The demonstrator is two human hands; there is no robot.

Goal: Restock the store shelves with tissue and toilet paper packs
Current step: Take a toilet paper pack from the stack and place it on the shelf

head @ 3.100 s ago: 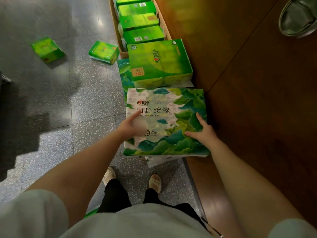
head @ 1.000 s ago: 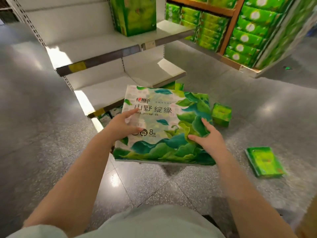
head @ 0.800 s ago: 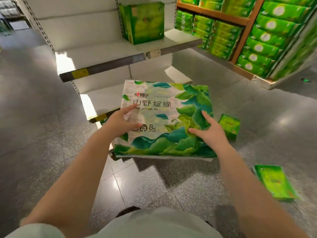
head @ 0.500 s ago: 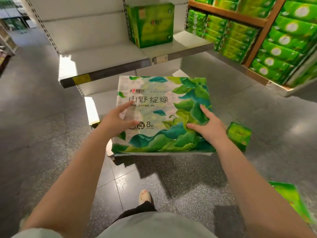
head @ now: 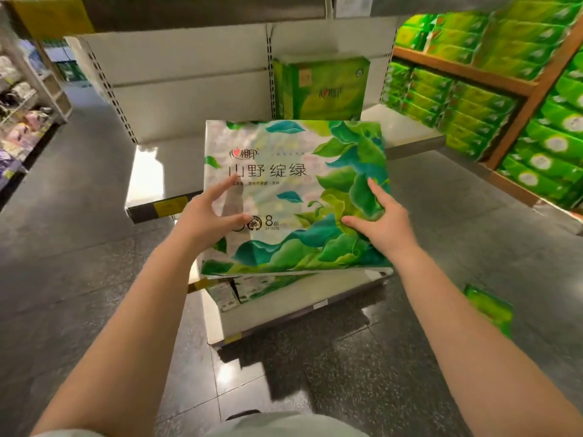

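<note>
I hold a large white tissue pack (head: 293,190) printed with green and teal leaves flat in front of me, in both hands. My left hand (head: 208,216) grips its left side, with thumb and forefinger on the top face. My right hand (head: 378,222) grips the right side over the leaf print. The pack hangs just before the white middle shelf (head: 164,171) and above the lower shelf (head: 284,307). A green tissue pack (head: 318,89) stands upright on the middle shelf behind it. A leaf-printed pack (head: 227,294) lies under the middle shelf.
A wooden rack (head: 533,89) at the right is stacked with several green packs. One small green pack (head: 489,307) lies on the dark floor at the right. Another shelf unit (head: 19,105) with goods lines the aisle at the far left.
I turned from the wooden platform and walked up to the white shelves, carrying the pack. Over the last second the shelves have come closer and the pack now hangs right in front of the middle shelf.
</note>
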